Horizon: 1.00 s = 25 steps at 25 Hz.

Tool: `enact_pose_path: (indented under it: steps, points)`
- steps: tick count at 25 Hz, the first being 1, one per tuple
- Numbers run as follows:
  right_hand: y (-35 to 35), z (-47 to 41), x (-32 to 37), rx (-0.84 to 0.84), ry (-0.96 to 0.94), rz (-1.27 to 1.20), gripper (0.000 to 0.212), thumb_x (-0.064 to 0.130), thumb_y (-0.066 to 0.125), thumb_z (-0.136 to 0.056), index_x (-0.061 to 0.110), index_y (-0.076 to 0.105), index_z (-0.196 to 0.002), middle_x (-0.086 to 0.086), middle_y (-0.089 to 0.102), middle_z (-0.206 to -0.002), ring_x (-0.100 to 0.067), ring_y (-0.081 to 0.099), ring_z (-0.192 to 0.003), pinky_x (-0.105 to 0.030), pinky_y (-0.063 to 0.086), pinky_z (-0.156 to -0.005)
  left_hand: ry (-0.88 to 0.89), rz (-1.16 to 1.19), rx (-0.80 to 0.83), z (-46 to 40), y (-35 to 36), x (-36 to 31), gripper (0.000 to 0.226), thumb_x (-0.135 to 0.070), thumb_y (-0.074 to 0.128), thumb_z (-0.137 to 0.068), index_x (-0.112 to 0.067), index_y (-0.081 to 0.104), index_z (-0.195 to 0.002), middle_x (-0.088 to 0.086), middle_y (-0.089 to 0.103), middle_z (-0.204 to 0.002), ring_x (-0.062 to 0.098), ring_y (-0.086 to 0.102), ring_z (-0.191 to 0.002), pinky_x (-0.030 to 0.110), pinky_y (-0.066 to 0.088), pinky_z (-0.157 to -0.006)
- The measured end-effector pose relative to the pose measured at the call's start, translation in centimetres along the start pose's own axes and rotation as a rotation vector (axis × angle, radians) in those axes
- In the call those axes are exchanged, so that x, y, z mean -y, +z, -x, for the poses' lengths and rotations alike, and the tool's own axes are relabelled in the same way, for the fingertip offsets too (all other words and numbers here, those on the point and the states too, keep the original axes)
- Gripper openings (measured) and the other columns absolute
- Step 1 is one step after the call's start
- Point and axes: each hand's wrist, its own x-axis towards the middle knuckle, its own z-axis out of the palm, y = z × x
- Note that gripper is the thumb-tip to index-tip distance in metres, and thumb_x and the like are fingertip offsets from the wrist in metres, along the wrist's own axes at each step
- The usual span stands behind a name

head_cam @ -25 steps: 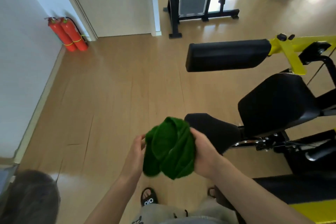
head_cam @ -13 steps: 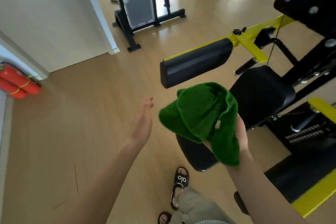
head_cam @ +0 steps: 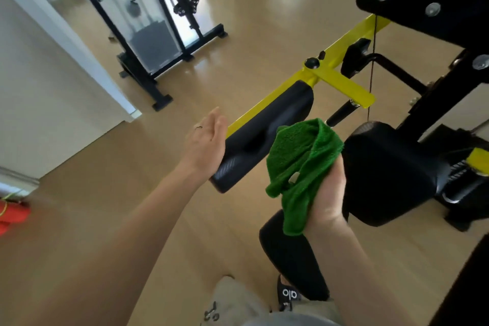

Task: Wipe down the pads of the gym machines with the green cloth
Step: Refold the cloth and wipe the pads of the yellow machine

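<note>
Green cloth (head_cam: 299, 156): soft, light, bunches easily; right hand (head_cam: 328, 193) grips bunch. Left hand (head_cam: 206, 140) flat, empty, beside roller pad (head_cam: 264, 135).

readable text, two spots only: white "alo" lettering on the strap of the black sandal (head_cam: 289, 294), seen upside down from this angle. dark letters on the translucent shroud of the weight-stack machine (head_cam: 137, 5), mirrored/rotated, roughly "wtr8"; exact characters not certain. small tag on the green cloth (head_cam: 296, 167) is too small to read.
</note>
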Motion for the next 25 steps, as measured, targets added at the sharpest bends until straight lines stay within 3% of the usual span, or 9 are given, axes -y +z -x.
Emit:
enact_pose_path:
  steps: [2, 4, 6, 8, 12, 16, 19, 23, 25]
  points:
    - [1.3, -2.1, -2.5, -0.087, -0.092, 0.154, 0.055, 0.058, 0.026, -0.102, 0.029, 0.069, -0.122, -0.002, 0.070, -0.122, -0.029, 0.064, -0.114, -0.047, 0.048, -0.093, 0.039, -0.071, 0.060, -3.4, 1.0, 0.6, 0.055, -0.041, 0.022, -0.110, -0.022, 0.026, -0.162, -0.005, 0.029, -0.168, 0.014, 0.020, -0.156, 0.032, 0.010, -0.127]
    - [2.6, -4.7, -6.3, -0.147, -0.258, 0.486, 0.049, 0.059, 0.026, -0.100, 0.042, 0.055, -0.136, 0.008, 0.055, -0.145, -0.019, 0.045, -0.140, -0.051, 0.029, -0.118, 0.107, -0.081, 0.165, -6.3, 2.4, 1.3, 0.053, -0.037, 0.027, -0.111, -0.021, 0.028, -0.161, -0.004, 0.031, -0.167, 0.015, 0.023, -0.155, 0.027, 0.012, -0.124]
    - [4.3, -6.7, -10.1, -0.167, -0.406, 0.835, 0.053, 0.063, 0.022, -0.098, 0.051, 0.028, -0.149, 0.014, 0.021, -0.163, -0.008, 0.014, -0.152, -0.044, 0.013, -0.125, 0.193, -0.072, 0.288, -8.4, 3.8, 2.7, 0.051, -0.027, 0.041, -0.110, -0.020, 0.032, -0.159, -0.002, 0.033, -0.164, 0.012, 0.029, -0.152, 0.019, 0.018, -0.120]
    - [5.3, -8.4, -13.0, -0.259, -0.518, 1.014, 0.054, 0.058, 0.019, -0.101, 0.042, 0.017, -0.153, 0.010, 0.003, -0.164, -0.008, -0.004, -0.153, -0.036, 0.004, -0.125, 0.187, 0.014, 0.368, -10.1, 4.6, 3.9, 0.048, -0.023, 0.043, -0.109, -0.022, 0.037, -0.157, -0.003, 0.035, -0.162, 0.008, 0.033, -0.149, 0.012, 0.022, -0.117]
    - [5.5, -13.3, -11.3, -0.444, -0.583, 1.023, 0.052, 0.043, 0.034, -0.102, 0.035, 0.034, -0.153, 0.004, 0.007, -0.167, -0.014, -0.003, -0.154, -0.029, 0.002, -0.123, 0.091, 0.204, 0.378, -12.4, 5.5, 5.5, 0.047, -0.043, 0.027, -0.105, -0.035, 0.053, -0.144, -0.015, 0.044, -0.157, 0.000, 0.039, -0.144, 0.031, 0.028, -0.124]
    - [4.5, -21.5, -3.8, -0.632, -0.569, 1.274, 0.050, 0.037, 0.042, -0.103, 0.021, 0.043, -0.151, -0.010, 0.017, -0.165, -0.031, 0.008, -0.153, -0.045, 0.011, -0.125, 0.026, 0.172, 0.462, -12.3, 5.2, 5.1, 0.046, -0.050, 0.018, -0.109, -0.051, 0.046, -0.145, -0.034, 0.033, -0.155, -0.007, 0.037, -0.137, 0.024, 0.029, -0.108]
    - [4.3, -23.9, -1.5, -0.647, -0.505, 1.298, 0.051, 0.037, 0.042, -0.105, 0.021, 0.039, -0.153, -0.008, 0.020, -0.165, -0.028, 0.010, -0.153, -0.046, 0.016, -0.123, 0.029, 0.147, 0.515, -12.7, 5.1, 4.5, 0.048, -0.053, 0.014, -0.107, -0.055, 0.042, -0.146, -0.037, 0.027, -0.156, -0.007, 0.037, -0.134, 0.022, 0.031, -0.096]
    - [5.9, -17.1, -7.8, -0.619, -0.591, 1.178, 0.050, 0.037, 0.046, -0.102, 0.032, 0.039, -0.152, 0.000, 0.009, -0.168, -0.020, 0.003, -0.154, -0.043, 0.016, -0.124, 0.123, 0.119, 0.538, -14.2, 5.0, 4.5, 0.036, -0.044, 0.020, -0.110, -0.055, 0.046, -0.132, -0.025, 0.038, -0.155, -0.014, 0.038, -0.126, 0.017, 0.029, -0.099]
    - [7.6, -11.7, -12.7, -0.570, -0.571, 1.139, 0.051, 0.040, 0.044, -0.101, 0.039, 0.037, -0.151, 0.010, 0.002, -0.168, -0.013, -0.001, -0.154, -0.037, 0.014, -0.124, 0.181, 0.152, 0.527, -15.1, 5.6, 5.0, 0.032, -0.044, 0.027, -0.110, -0.056, 0.045, -0.133, -0.019, 0.049, -0.150, -0.016, 0.047, -0.119, 0.018, 0.038, -0.103]
